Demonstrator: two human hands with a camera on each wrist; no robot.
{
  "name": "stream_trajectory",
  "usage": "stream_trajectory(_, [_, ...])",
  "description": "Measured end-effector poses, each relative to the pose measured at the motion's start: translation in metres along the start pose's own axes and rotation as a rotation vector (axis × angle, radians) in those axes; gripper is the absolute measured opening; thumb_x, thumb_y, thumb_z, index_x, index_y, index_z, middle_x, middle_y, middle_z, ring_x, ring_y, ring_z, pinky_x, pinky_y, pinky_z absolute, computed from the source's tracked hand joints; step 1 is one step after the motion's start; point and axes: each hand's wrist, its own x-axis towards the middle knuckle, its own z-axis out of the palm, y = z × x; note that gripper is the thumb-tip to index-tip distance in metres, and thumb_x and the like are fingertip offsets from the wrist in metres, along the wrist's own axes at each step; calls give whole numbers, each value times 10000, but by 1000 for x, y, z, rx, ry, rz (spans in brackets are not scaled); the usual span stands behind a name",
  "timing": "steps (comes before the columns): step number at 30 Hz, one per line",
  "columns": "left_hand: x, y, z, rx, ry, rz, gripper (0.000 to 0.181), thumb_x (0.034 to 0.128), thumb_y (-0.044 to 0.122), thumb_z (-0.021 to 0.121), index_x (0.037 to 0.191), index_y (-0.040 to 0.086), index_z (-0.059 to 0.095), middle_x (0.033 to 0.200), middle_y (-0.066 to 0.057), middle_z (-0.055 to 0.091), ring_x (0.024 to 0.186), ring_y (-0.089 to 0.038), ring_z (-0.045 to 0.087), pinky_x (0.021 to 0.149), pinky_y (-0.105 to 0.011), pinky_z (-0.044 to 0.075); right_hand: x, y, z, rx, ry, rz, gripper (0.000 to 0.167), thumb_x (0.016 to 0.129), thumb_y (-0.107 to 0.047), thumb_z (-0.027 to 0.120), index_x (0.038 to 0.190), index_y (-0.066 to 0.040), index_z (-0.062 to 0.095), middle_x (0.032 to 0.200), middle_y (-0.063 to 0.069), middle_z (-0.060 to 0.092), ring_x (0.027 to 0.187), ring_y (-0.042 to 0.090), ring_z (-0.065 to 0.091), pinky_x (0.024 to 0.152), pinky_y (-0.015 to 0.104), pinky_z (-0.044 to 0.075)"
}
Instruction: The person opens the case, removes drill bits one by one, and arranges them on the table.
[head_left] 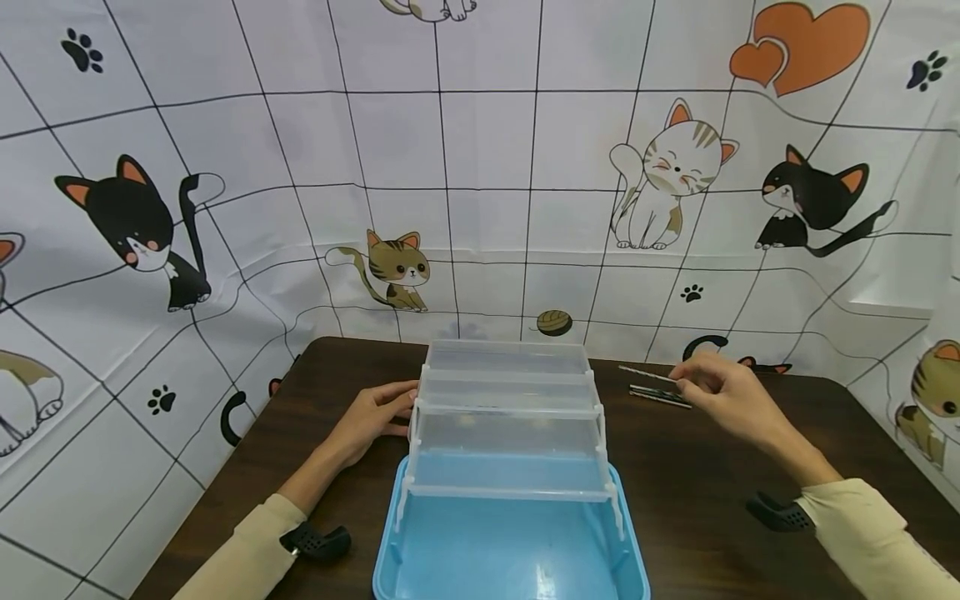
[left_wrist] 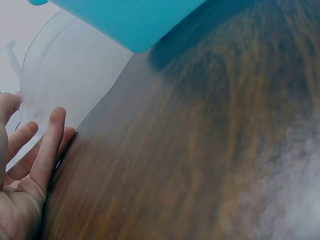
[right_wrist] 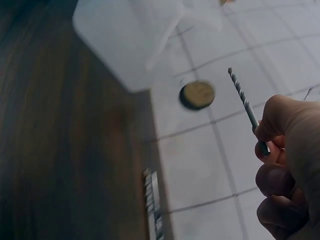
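My right hand [head_left: 723,396] pinches a thin drill bit [right_wrist: 243,102] between thumb and fingertips, its fluted end pointing away from the hand. Just below it, more drill bits [head_left: 660,397] lie side by side on the dark wooden table. A light-blue plastic box [head_left: 510,550] stands open in the middle, its clear stepped trays or lid [head_left: 513,433] raised at the back. My left hand [head_left: 369,421] touches the left side of that clear part. In the left wrist view its fingers [left_wrist: 49,145] are fairly straight against the clear plastic.
The dark wooden table [head_left: 720,533] extends to both sides of the box. Behind it hangs a white sheet [head_left: 487,225] with grid lines and cartoon cats. Black bands [head_left: 318,543] are on both wrists.
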Motion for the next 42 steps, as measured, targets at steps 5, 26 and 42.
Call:
stream_trajectory(5, [-1,-1,-1,-2,10,-5,519,1028,328,651,1465,64,555,1352,-196,588,1089,-325,652,824,-450,602,-11,23,13,-34,-36,82,124,975,-56,691,1057,-134,743,891,-43,580,656,120,461,545,271,382])
stream_trajectory(26, [0,-1,-1,-4,-8,4,504,1039,310,636,1470,63,548,1355,-198,584,1089,-331,650,828,-455,601,-27,89,39,-45,-94,131,94,965,-33,698,1046,-70,728,986,26,641,631,103,465,509,281,395])
stream_trajectory(42, [-1,0,0,1,0,7,506,1040,309,637,1467,53,548,1347,-204,586,1089,-334,649,827,-455,601,-27,90,41,-172,-81,64,146,891,-5,767,1018,-66,730,983,36,645,673,77,466,568,305,423])
